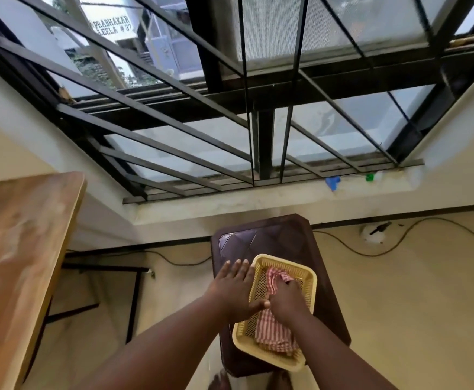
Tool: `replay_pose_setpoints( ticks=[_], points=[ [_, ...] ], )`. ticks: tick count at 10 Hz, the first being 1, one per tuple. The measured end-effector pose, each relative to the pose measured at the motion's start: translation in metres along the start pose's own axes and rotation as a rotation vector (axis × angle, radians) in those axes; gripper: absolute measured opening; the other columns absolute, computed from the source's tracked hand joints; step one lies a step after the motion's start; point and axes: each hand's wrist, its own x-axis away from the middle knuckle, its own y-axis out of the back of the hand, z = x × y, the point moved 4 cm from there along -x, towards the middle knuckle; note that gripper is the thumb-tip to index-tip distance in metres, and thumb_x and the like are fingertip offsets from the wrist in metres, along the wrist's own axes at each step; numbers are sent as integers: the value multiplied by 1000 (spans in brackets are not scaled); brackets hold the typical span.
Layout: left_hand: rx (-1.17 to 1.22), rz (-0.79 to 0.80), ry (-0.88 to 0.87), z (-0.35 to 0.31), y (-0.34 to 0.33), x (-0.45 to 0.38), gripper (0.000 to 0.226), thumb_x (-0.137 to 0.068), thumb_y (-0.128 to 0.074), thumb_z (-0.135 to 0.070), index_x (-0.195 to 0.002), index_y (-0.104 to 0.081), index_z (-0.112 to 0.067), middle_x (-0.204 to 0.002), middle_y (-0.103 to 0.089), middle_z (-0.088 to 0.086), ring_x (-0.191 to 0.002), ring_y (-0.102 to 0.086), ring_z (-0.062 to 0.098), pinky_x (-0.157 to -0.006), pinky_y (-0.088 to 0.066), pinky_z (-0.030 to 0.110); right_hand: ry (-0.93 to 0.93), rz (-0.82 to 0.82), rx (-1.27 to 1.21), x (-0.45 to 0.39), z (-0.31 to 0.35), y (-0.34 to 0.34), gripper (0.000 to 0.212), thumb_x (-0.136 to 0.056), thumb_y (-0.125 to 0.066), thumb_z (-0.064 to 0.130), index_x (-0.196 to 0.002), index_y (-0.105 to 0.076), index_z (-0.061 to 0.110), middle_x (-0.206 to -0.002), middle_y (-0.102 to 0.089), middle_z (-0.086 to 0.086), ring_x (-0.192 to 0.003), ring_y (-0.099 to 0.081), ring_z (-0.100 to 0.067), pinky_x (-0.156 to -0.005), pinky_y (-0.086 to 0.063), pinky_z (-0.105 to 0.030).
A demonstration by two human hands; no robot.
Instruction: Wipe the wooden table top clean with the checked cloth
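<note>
Left hand [234, 288] lies flat, fingers straight, pressing down on the dark stool [261, 237] and touching the left rim of the yellow basket [310, 280], apparently steadying it. Right hand [285, 301] is inside the basket, fingers curled into the checked cloth [272, 330], grasping a bunch of it near the basket's far end. Cloth is red and white, lies crumpled along the basket's length, long axis running from near edge to far edge; the rest of it trails back under the right wrist toward the near corner.

Wooden table [19, 249] sits at the far left of view, well apart from the stool, its top higher than the basket. It looks dusty or smeared, though motion blur makes that hard to confirm. So the table lies to the left of both hands; left hand is nearer to it, but right hand has the cloth. Judged: cloth pickup in progress, wiping not yet started. Next move likely needs lifting the cloth out and carrying it left across the gap.
</note>
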Motion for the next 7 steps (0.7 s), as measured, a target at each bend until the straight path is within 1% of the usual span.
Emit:
replay_pose_setpoints(
  ticks=[1,2,3,4,5,6,7],
  points=[
    [6,12,0,-2,-1,2,94,-86,-18,-75,-149,12,-12,-158,12,9,-144,17,23,-117,12,43,28,76,-13,1,-2,-4,78,-90,-58,36,-150,-11,23,-154,-11,-13,-140,-19,-33,-113,-20,-38],
    [8,1,-13,-2,0,6,92,-88,-20,-73,-150,11,-12,-159,12,10,-144,17,23,-115,15,41,89,151,104,7,-7,-9,88,-88,-55,42,-150,6,25,-157,7,-10,-143,-2,-33,-115,-11,-42],
    [-1,-26,-34,-4,4,14,94,-87,-20,-74,-149,11,-12,-158,12,9,-144,17,23,-113,17,40,121,168,247,15,-10,-11,86,-91,-51,41,-149,9,25,-157,12,-12,-144,3,-33,-116,-9,-44],
    [-47,-67,-57,-1,8,28,97,-84,-19,-78,-149,11,-12,-159,11,10,-144,19,23,-111,21,39,111,112,287,27,-3,-7,83,-92,-48,46,-149,9,27,-157,11,-10,-144,1,-32,-114,-14,-45],
    [-63,-94,-48,6,14,50,99,-83,-18,-79,-149,10,-11,-159,11,11,-143,19,24,-112,21,40,122,26,303,44,16,4,87,-89,-54,48,-150,4,26,-159,4,-6,-144,-1,-31,-113,-15,-46],
    [-54,-164,-44,24,30,77,101,-76,-6,-82,-149,11,-14,-157,15,8,-141,23,21,-112,21,39,138,-64,325,61,45,24,84,-91,-52,45,-151,-1,17,-159,0,-6,-144,-9,-30,-113,-17,-44],
    [-167,-321,-60,57,35,116,95,-79,-4,-79,-148,14,-15,-156,19,8,-140,28,23,-114,18,42,212,-191,415,96,88,33,84,-93,-46,46,-150,4,9,-158,5,-9,-145,0,-29,-115,-13,-41]
  ],
)
